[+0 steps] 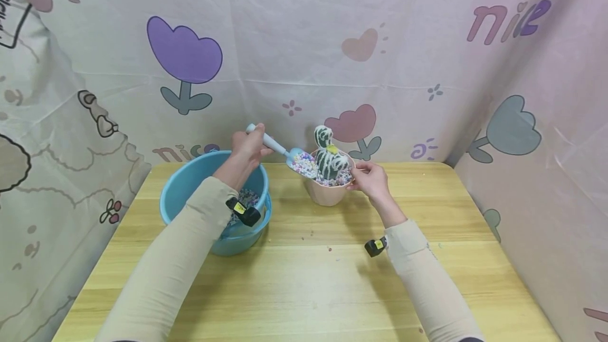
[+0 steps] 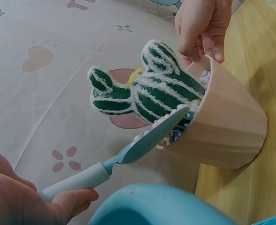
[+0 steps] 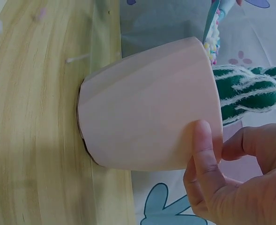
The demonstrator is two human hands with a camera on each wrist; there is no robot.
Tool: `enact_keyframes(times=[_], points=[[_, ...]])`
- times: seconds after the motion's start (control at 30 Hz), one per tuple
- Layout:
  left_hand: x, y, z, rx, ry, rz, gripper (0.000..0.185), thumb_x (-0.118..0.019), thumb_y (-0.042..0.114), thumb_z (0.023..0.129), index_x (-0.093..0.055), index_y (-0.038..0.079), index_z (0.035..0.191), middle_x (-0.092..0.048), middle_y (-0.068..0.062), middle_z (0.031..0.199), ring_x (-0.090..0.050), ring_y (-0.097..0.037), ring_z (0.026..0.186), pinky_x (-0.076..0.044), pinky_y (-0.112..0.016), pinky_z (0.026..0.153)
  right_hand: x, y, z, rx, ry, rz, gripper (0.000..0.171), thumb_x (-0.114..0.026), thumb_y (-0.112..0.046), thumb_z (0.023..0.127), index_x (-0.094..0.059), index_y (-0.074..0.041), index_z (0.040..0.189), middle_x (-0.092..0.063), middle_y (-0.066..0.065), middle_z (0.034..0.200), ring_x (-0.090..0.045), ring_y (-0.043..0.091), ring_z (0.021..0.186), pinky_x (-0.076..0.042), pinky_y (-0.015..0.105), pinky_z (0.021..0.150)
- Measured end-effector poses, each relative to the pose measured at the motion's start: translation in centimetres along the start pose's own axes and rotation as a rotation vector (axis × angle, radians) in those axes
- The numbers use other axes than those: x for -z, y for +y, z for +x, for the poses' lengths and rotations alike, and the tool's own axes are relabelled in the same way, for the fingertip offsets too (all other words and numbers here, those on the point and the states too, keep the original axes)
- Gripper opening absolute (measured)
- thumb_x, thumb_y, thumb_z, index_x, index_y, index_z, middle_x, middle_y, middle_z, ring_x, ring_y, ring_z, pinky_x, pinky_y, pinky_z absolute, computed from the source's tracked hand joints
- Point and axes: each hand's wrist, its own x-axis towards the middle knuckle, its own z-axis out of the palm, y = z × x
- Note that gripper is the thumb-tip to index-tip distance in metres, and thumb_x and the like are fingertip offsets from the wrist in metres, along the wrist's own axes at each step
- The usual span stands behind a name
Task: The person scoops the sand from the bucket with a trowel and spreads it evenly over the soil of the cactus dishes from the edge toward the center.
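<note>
My left hand [image 1: 247, 148] grips the pale handle of a blue scoop [image 1: 295, 157], whose blade carries small multicoloured pebbles [image 1: 304, 164]. The blade's tip lies right at the rim of a pale pink flowerpot [image 3: 147, 108]. A green artificial cactus [image 2: 152, 91] with white fuzzy stripes and a yellow flower stands in the pot, with more pebbles around its base. On the pot's right side, my right hand [image 1: 371, 179] pinches the rim between thumb and fingers. The pot stands upright on the wooden table.
Left of the pot stands a blue bucket [image 1: 173, 186] with pebbles inside, partly hidden under my left forearm. A few stray pebbles lie on the wooden tabletop [image 1: 304, 289]. A printed cloth [image 1: 285, 30] hangs behind the table and along its sides.
</note>
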Motion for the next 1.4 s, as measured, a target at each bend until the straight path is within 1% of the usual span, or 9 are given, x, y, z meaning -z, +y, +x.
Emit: enact_keyframes(times=[0.23, 0.5, 0.7, 0.8, 0.87, 0.97, 1.03, 1.2, 1.4], points=[[0.3, 0.3, -0.1, 0.007, 0.004, 0.011, 0.061, -0.049, 0.027, 0.113, -0.026, 0.000, 0.163, -0.039, -0.023, 0.163, -0.057, -0.034, 0.142, -0.053, -0.043, 0.116, -0.5, -0.2, -0.2, -0.056, -0.010, 0.020, 0.043, -0.056, -0.005, 0.099, -0.051, 0.011, 0.139, -0.062, 0.020, 0.105, -0.070, 0.011, 0.063, -0.068, 0.024, 0.066], [0.5, 0.2, -0.1, 0.013, -0.003, 0.024, 0.061, -0.048, 0.028, 0.113, -0.025, 0.000, 0.163, -0.040, -0.023, 0.163, -0.056, -0.034, 0.143, -0.052, -0.043, 0.116, -0.8, -0.2, -0.2, -0.053, -0.022, 0.028, 0.044, -0.053, -0.006, 0.100, -0.049, 0.012, 0.140, -0.061, 0.021, 0.103, -0.071, 0.011, 0.060, -0.068, 0.023, 0.065], [0.8, 0.2, -0.1, 0.011, 0.003, 0.052, 0.061, -0.049, 0.028, 0.113, -0.027, -0.001, 0.162, -0.043, -0.023, 0.161, -0.058, -0.033, 0.142, -0.054, -0.042, 0.115, -0.7, -0.3, -0.2, -0.061, -0.017, -0.016, 0.042, -0.053, -0.009, 0.102, -0.051, 0.011, 0.140, -0.058, 0.018, 0.107, -0.067, 0.011, 0.066, -0.069, 0.026, 0.069], [0.9, 0.1, -0.1, 0.007, 0.003, 0.060, 0.061, -0.048, 0.028, 0.114, -0.026, -0.001, 0.162, -0.043, -0.023, 0.161, -0.058, -0.032, 0.142, -0.053, -0.042, 0.115, -0.6, -0.4, -0.1, -0.042, -0.006, -0.052, 0.041, -0.052, -0.011, 0.105, -0.053, 0.011, 0.139, -0.059, 0.017, 0.106, -0.065, 0.010, 0.066, -0.069, 0.029, 0.072], [0.9, 0.2, -0.2, 0.006, 0.004, 0.060, 0.061, -0.048, 0.028, 0.114, -0.026, -0.001, 0.162, -0.043, -0.023, 0.161, -0.058, -0.032, 0.142, -0.053, -0.043, 0.116, -0.6, -0.3, 0.0, -0.028, 0.006, -0.068, 0.040, -0.051, -0.012, 0.106, -0.055, 0.011, 0.138, -0.060, 0.014, 0.104, -0.064, 0.010, 0.065, -0.069, 0.028, 0.070], [1.0, 0.2, -0.2, 0.003, 0.003, 0.053, 0.061, -0.049, 0.028, 0.113, -0.027, -0.001, 0.162, -0.042, -0.024, 0.161, -0.057, -0.033, 0.142, -0.052, -0.045, 0.116, -0.5, -0.1, 0.4, -0.016, 0.018, -0.080, 0.041, -0.051, -0.013, 0.106, -0.056, 0.011, 0.139, -0.061, 0.015, 0.105, -0.062, 0.009, 0.067, -0.068, 0.025, 0.067], [1.0, 0.1, -0.2, 0.002, 0.004, 0.054, 0.061, -0.049, 0.028, 0.113, -0.027, -0.001, 0.162, -0.043, -0.024, 0.161, -0.057, -0.034, 0.143, -0.051, -0.046, 0.117, -0.5, 0.0, 0.7, -0.018, 0.019, -0.081, 0.041, -0.051, -0.013, 0.106, -0.056, 0.011, 0.140, -0.061, 0.016, 0.108, -0.061, 0.010, 0.072, -0.068, 0.024, 0.068], [1.2, 0.1, -0.1, 0.002, 0.005, 0.060, 0.061, -0.050, 0.028, 0.113, -0.028, -0.001, 0.162, -0.044, -0.024, 0.161, -0.056, -0.034, 0.143, -0.051, -0.047, 0.116, -0.3, -0.1, 1.0, -0.038, 0.014, -0.078, 0.040, -0.053, -0.014, 0.107, -0.057, 0.008, 0.140, -0.060, 0.015, 0.112, -0.059, 0.013, 0.085, -0.070, 0.034, 0.082], [1.3, 0.0, -0.1, 0.003, 0.003, 0.064, 0.062, -0.050, 0.029, 0.113, -0.028, -0.001, 0.162, -0.044, -0.024, 0.161, -0.056, -0.034, 0.144, -0.051, -0.047, 0.117, -0.4, -0.2, 1.1, -0.029, 0.007, -0.096, 0.039, -0.052, -0.014, 0.108, -0.057, 0.008, 0.140, -0.063, 0.016, 0.112, -0.062, 0.013, 0.086, -0.069, 0.035, 0.085]])
